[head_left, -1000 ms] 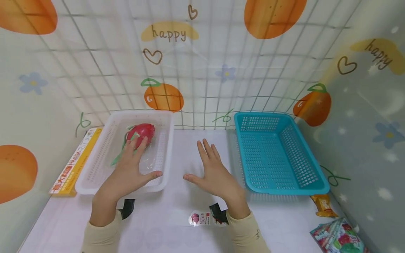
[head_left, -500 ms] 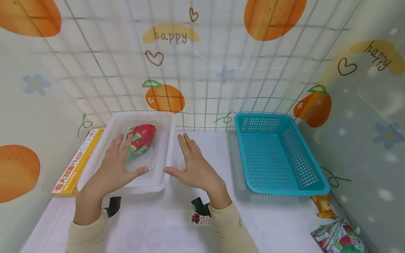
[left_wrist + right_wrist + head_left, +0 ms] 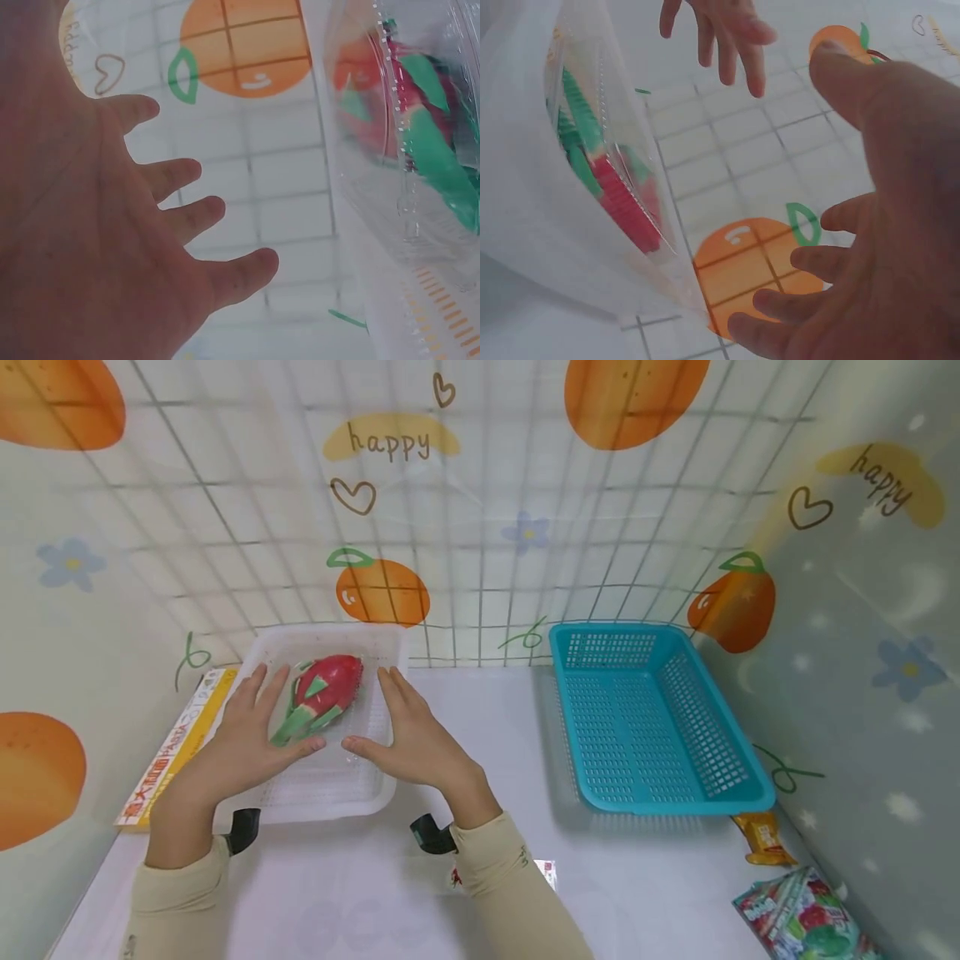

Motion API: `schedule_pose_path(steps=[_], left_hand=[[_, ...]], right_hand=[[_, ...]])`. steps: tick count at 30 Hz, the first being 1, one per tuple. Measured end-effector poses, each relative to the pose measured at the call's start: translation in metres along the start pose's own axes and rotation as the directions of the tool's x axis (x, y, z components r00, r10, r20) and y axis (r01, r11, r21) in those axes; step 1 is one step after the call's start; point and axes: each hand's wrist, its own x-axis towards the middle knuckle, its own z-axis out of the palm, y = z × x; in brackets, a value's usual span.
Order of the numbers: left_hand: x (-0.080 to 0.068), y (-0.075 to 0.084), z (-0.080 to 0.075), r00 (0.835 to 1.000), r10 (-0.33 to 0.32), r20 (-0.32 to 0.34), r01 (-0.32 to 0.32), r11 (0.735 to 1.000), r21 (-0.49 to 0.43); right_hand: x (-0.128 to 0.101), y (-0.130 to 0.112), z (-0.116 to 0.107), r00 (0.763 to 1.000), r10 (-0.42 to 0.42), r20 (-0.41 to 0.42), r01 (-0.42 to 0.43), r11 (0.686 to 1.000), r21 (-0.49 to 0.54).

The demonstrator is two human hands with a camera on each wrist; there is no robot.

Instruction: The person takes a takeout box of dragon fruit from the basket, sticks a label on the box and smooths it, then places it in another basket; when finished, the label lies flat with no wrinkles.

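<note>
A red dragon fruit with green scales (image 3: 334, 683) lies inside a white plastic basket (image 3: 315, 806) on the left of the table. Clear plastic packaging surrounds the fruit, as the left wrist view shows. My left hand (image 3: 238, 745) hovers over the basket's left side, fingers straight and spread. Opposite it, my right hand (image 3: 420, 739) hangs over the basket's right edge, its thumb pointing toward the left thumb. Neither hand holds anything, and the fruit sits between them. In the right wrist view the basket wall (image 3: 525, 195) partly hides the packaged fruit (image 3: 622, 195).
A turquoise basket (image 3: 622, 752) stands on the right. Behind the white basket's left side lies a yellow and white pasta box (image 3: 176, 747). Toward the front right are an orange wrapper (image 3: 765, 839) and a colourful packet (image 3: 810, 914). A wire grid behind printed cloth closes the back.
Both hands have moved left, so that the right hand has come from the middle of the table to the white basket's right edge. The dragon fruit is now less covered by the left hand.
</note>
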Motion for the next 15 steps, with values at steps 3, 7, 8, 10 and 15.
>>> schedule_pose_path(steps=[3,7,8,10,15], left_hand=[[0.002,-0.005,-0.001,1.0,-0.002,0.01,0.002,1.0,-0.007],[0.005,-0.014,-0.003,1.0,0.006,0.008,-0.006,1.0,-0.008],[0.007,-0.017,-0.003,1.0,0.008,0.006,-0.008,1.0,-0.008],[0.01,-0.021,-0.005,1.0,0.007,0.009,-0.007,1.0,-0.009],[0.017,-0.03,-0.006,1.0,-0.002,0.03,0.002,1.0,-0.016]], right_hand=[[0.008,-0.002,0.005,1.0,-0.007,0.008,0.007,1.0,0.004],[0.02,-0.005,0.01,1.0,-0.008,0.02,0.008,1.0,0.018],[0.023,-0.006,0.011,1.0,-0.008,0.022,0.007,1.0,0.023],[0.029,-0.008,0.012,1.0,-0.008,0.028,0.007,1.0,0.028],[0.042,-0.012,0.016,0.999,0.018,0.031,-0.019,0.999,0.036]])
